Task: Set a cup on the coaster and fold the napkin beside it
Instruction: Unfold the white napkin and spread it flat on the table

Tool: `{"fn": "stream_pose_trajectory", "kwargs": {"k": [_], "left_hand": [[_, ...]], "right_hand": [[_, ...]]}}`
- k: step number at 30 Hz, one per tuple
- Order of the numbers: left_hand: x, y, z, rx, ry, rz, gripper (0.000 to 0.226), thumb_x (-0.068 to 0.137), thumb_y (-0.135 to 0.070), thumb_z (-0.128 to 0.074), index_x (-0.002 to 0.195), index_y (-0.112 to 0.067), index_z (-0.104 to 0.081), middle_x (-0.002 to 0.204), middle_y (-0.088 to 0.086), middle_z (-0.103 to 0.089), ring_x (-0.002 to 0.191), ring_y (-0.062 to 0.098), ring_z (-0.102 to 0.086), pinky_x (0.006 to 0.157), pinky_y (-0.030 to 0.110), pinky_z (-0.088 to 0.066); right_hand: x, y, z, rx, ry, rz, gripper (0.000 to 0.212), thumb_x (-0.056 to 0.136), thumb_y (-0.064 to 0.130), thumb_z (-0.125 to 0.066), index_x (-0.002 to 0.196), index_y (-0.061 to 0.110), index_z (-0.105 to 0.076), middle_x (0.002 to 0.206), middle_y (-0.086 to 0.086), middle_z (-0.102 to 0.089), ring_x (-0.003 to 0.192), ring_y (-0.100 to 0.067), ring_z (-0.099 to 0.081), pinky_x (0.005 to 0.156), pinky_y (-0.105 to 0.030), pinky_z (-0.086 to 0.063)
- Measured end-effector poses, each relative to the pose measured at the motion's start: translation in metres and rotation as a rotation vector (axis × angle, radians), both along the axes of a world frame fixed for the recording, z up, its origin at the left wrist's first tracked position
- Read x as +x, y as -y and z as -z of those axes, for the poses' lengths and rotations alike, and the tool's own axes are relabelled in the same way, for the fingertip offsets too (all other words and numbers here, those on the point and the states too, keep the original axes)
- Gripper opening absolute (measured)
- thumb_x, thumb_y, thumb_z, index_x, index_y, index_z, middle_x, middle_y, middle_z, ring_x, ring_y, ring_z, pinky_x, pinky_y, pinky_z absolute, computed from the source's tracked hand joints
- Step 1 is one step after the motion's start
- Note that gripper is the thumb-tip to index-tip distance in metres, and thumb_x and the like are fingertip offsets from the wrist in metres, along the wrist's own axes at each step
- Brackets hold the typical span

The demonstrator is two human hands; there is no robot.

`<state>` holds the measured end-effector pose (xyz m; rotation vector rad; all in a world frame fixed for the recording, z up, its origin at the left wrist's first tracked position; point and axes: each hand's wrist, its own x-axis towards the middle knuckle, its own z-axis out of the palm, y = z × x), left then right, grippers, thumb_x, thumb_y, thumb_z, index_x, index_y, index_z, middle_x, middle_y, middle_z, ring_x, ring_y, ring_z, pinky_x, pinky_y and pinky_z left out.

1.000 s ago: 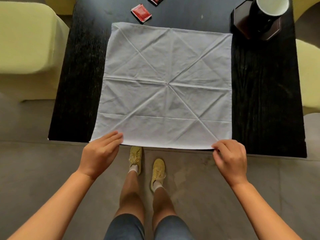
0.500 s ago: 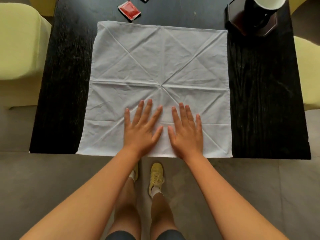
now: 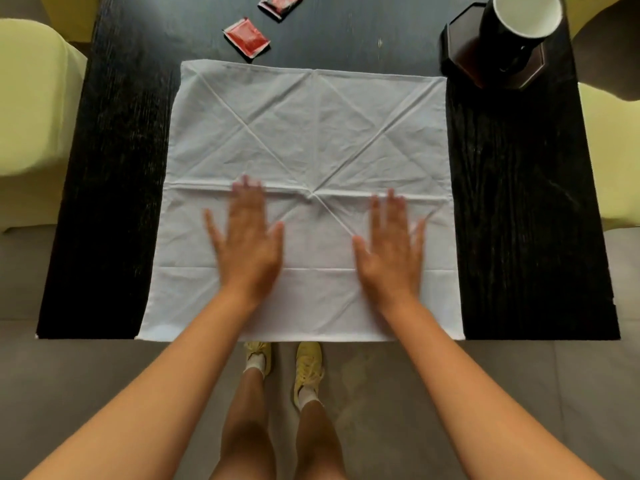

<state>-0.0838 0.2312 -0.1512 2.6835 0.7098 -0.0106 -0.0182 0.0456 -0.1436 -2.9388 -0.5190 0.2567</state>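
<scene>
Table [image 3: 519, 202]: dark wood. Napkin [image 3: 311, 133] spread flat on it, near edge flush with the table's front, still unfolded. Left hand [image 3: 247, 244] and right hand [image 3: 389, 251] both flat on the cloth, fingers straight, gripping nothing. Coaster [image 3: 460, 53] far right, cup [image 3: 519, 26] already on it, looks empty. Risk: cloth dragged toward the floor, or the fold going off the old creases.

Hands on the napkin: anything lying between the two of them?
Head view: only bare napkin lies between the left hand and right hand, with its crease lines meeting just beyond the gap. Both hands lie flat on it.
</scene>
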Motion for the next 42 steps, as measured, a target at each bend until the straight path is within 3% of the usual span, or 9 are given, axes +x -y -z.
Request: {"fn": "stream_pose_trajectory", "kwargs": {"k": [3,7,9,15,22,25,31,34,42], "left_hand": [[0.031,0.022,0.006,0.086,0.017,0.361,0.059,0.091,-0.039,-0.016,0.147,-0.022,-0.007,0.155,-0.005,-0.002,0.142,0.010,0.002,0.113,0.049,0.007],[0.050,0.005,0.014,0.139,-0.001,0.500,0.057,0.092,-0.037,-0.022,0.144,-0.015,-0.030,0.150,0.002,-0.033,0.140,0.021,-0.026,0.111,0.053,-0.013],[0.054,-0.005,0.018,0.186,-0.022,0.546,0.055,0.092,-0.038,-0.024,0.144,-0.019,-0.029,0.150,0.003,-0.033,0.139,0.024,-0.028,0.111,0.052,-0.016],[0.058,-0.060,0.022,0.097,-0.091,0.276,0.070,0.082,-0.062,-0.021,0.146,-0.034,-0.020,0.158,0.005,-0.009,0.146,0.023,-0.006,0.115,0.044,-0.002],[0.090,-0.077,0.019,0.024,-0.083,-0.320,0.068,0.095,-0.047,-0.032,0.150,-0.014,-0.008,0.158,0.015,0.003,0.146,0.024,0.004,0.114,0.058,0.003],[0.111,-0.029,0.020,0.073,-0.002,0.022,0.062,0.094,-0.047,-0.028,0.149,-0.028,-0.005,0.158,0.006,0.005,0.146,0.018,0.006,0.111,0.052,0.012],[0.144,-0.080,0.025,0.165,-0.015,0.569,0.062,0.087,-0.057,-0.017,0.145,-0.035,-0.015,0.157,0.002,-0.013,0.145,0.020,-0.010,0.115,0.044,-0.004],[0.147,-0.131,0.028,0.140,-0.050,0.480,0.069,0.082,-0.064,-0.016,0.145,-0.036,-0.008,0.158,0.004,-0.007,0.145,0.019,-0.004,0.115,0.042,-0.004],[0.149,-0.156,0.028,0.130,-0.022,0.098,0.076,0.081,-0.060,-0.029,0.147,-0.025,-0.022,0.157,0.019,-0.006,0.145,0.030,-0.005,0.115,0.044,-0.007]], "right_hand": [[0.011,-0.044,0.008,-0.001,-0.017,-0.194,0.061,0.090,0.039,-0.020,0.148,0.022,-0.016,0.158,-0.003,-0.012,0.146,-0.018,-0.009,0.116,-0.047,-0.002],[0.025,-0.049,0.016,-0.022,-0.011,-0.230,0.061,0.089,0.037,-0.017,0.147,0.019,-0.023,0.157,-0.001,-0.015,0.146,-0.017,-0.010,0.116,-0.048,-0.002],[0.028,-0.049,0.015,-0.021,-0.008,-0.248,0.060,0.090,0.038,-0.019,0.146,0.018,-0.026,0.156,-0.002,-0.020,0.145,-0.018,-0.015,0.116,-0.048,-0.007],[0.083,-0.015,0.025,-0.035,-0.006,-0.046,0.062,0.095,0.043,-0.030,0.149,0.024,-0.007,0.159,-0.003,-0.002,0.146,-0.016,-0.001,0.116,-0.041,0.004],[0.118,-0.012,0.017,-0.100,0.053,0.257,0.068,0.096,0.045,-0.026,0.148,0.010,0.000,0.159,-0.010,0.002,0.146,-0.021,0.003,0.117,-0.049,0.004],[0.104,-0.064,0.021,0.004,0.023,-0.054,0.062,0.096,0.042,-0.033,0.149,0.026,-0.004,0.159,-0.002,0.002,0.146,-0.017,0.003,0.115,-0.043,0.008],[0.165,-0.072,0.022,-0.029,0.018,-0.409,0.057,0.096,0.039,-0.034,0.148,0.029,-0.014,0.159,0.001,-0.008,0.146,-0.015,-0.005,0.116,-0.040,0.000],[0.198,-0.058,0.022,-0.054,0.011,-0.367,0.061,0.095,0.040,-0.034,0.149,0.024,-0.009,0.159,0.000,-0.005,0.146,-0.015,-0.004,0.117,-0.040,0.000],[0.213,-0.059,0.025,-0.007,0.080,0.103,0.072,0.093,0.044,-0.033,0.149,0.007,-0.005,0.159,-0.011,0.001,0.146,-0.021,0.001,0.117,-0.039,-0.001]]}}
